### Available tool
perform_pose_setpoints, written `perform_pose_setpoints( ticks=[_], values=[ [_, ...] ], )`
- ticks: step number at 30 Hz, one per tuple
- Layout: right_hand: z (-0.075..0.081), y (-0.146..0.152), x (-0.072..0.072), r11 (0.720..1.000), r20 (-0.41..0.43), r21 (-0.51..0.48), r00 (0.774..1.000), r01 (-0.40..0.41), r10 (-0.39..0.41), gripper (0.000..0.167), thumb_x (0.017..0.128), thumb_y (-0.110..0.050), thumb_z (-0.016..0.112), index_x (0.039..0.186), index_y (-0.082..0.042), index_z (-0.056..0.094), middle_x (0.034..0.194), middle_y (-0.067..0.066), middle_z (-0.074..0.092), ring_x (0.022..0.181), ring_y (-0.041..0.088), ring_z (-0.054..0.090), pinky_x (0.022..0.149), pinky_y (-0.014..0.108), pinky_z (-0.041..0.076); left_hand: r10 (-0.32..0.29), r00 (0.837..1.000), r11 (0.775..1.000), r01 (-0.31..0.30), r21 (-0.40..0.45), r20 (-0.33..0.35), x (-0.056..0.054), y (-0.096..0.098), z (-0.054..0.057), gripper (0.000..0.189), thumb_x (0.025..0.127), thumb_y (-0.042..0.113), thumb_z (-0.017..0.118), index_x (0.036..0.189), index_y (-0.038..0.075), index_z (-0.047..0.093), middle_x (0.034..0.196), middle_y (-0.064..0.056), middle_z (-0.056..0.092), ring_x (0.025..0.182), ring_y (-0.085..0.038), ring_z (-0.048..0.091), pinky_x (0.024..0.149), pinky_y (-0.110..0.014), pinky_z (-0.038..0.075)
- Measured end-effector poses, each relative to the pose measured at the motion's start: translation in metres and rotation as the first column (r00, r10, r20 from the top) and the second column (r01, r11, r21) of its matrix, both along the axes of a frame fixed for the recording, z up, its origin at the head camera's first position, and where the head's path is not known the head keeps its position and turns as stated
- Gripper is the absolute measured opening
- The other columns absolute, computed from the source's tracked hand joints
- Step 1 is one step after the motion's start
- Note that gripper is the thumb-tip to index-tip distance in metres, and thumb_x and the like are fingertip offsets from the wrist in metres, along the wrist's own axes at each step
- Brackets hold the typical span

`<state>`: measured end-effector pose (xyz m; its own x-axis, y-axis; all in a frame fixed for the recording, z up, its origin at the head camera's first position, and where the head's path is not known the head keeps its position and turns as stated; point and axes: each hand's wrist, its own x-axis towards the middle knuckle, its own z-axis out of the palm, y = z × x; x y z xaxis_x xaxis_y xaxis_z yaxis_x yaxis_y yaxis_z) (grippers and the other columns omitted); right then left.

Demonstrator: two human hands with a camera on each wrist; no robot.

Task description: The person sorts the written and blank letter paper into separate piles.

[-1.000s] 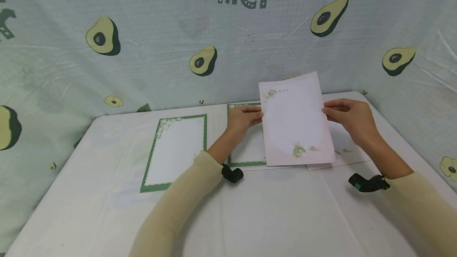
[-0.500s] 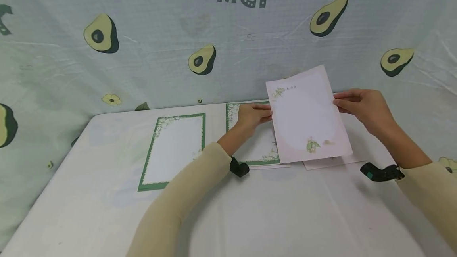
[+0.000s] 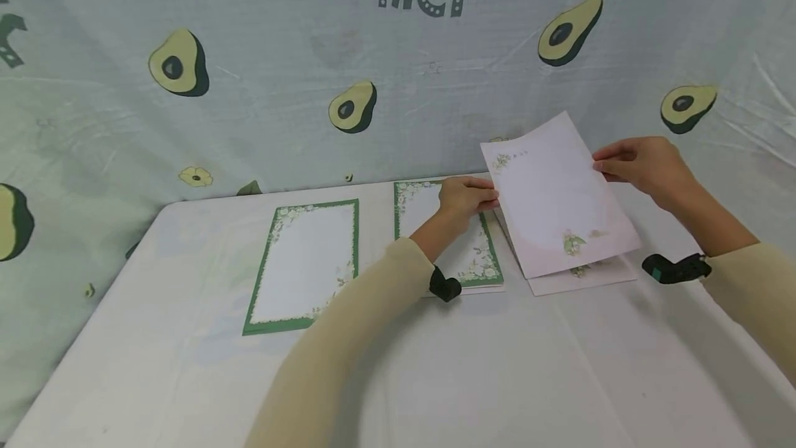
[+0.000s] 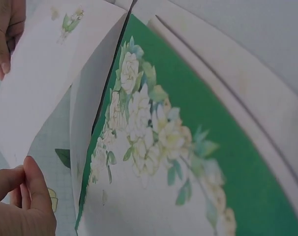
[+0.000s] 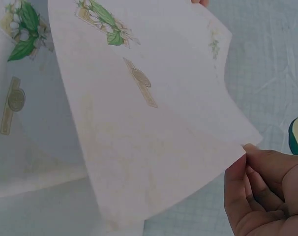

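Observation:
A pale pink sheet of paper [image 3: 553,199] with small printed flowers hangs tilted between both hands. My left hand [image 3: 465,200] pinches its left edge; in the left wrist view the thumb and fingers [image 4: 37,184] meet on the paper. On the opposite edge my right hand [image 3: 649,168] pinches it between thumb and fingers, also plain in the right wrist view, where the paper bends toward the grip [image 5: 264,189]. Below the raised sheet lies another pink sheet [image 3: 584,283] with a like print, mostly covered. Under the left forearm is a green-bordered floral sheet [image 3: 491,278] on a pile of paper.
A second green-bordered sheet [image 3: 305,261] lies to the left on the white-covered table [image 3: 155,337]. Behind the table's back edge hangs a curtain [image 3: 267,123] printed with avocados. The left sleeve [image 3: 348,337] crosses over part of the left sheet.
Both hands have moved right with the pink sheet, the right hand also rising. The sheet leans more, and more of the middle green-bordered sheet now shows.

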<state>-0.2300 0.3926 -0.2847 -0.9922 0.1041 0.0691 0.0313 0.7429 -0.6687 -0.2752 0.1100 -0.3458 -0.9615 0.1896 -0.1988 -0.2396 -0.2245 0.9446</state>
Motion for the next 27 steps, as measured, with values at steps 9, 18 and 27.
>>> perform_pose_setpoints(
  ticks=[9, 18, 27],
  values=[
    [-0.011, 0.011, -0.006, 0.999, 0.096, 0.009, 0.995, -0.033, 0.032, 0.041, 0.101, -0.023, 0.066, 0.128, 0.008, 0.063, 0.122, 0.026, 0.067, 0.078, -0.004, 0.066, 0.073, 0.019, 0.061, -0.056, 0.998, 0.978, 0.05, -0.203, -0.023, 0.002, 0.013, -0.005, 0.012, 0.083, -0.014, 0.075, 0.095, -0.011, 0.073, 0.087, -0.021, 0.073, 0.094, -0.042, 0.073, 0.084, -0.043, 0.063],
    [-0.037, 0.017, -0.006, 0.999, 0.155, 0.03, 0.988, -0.032, 0.027, 0.034, 0.1, -0.012, 0.066, 0.124, 0.012, 0.062, 0.117, 0.03, 0.067, 0.083, 0.011, 0.07, 0.083, 0.038, 0.063, -0.042, 0.999, 0.929, 0.041, -0.367, 0.005, 0.002, 0.018, -0.01, 0.007, 0.083, -0.011, 0.077, 0.086, -0.006, 0.074, 0.072, -0.013, 0.072, 0.086, -0.034, 0.076, 0.076, -0.036, 0.065],
    [-0.047, 0.017, -0.008, 0.997, 0.161, 0.062, 0.986, -0.051, 0.04, 0.031, 0.1, -0.01, 0.065, 0.121, 0.013, 0.063, 0.112, 0.03, 0.067, 0.081, 0.014, 0.069, 0.07, 0.025, 0.063, -0.069, 0.997, 0.924, 0.079, -0.374, 0.04, 0.004, 0.016, -0.009, 0.006, 0.084, -0.012, 0.076, 0.086, -0.007, 0.072, 0.075, -0.014, 0.072, 0.089, -0.035, 0.076, 0.075, -0.033, 0.065]
  ],
)
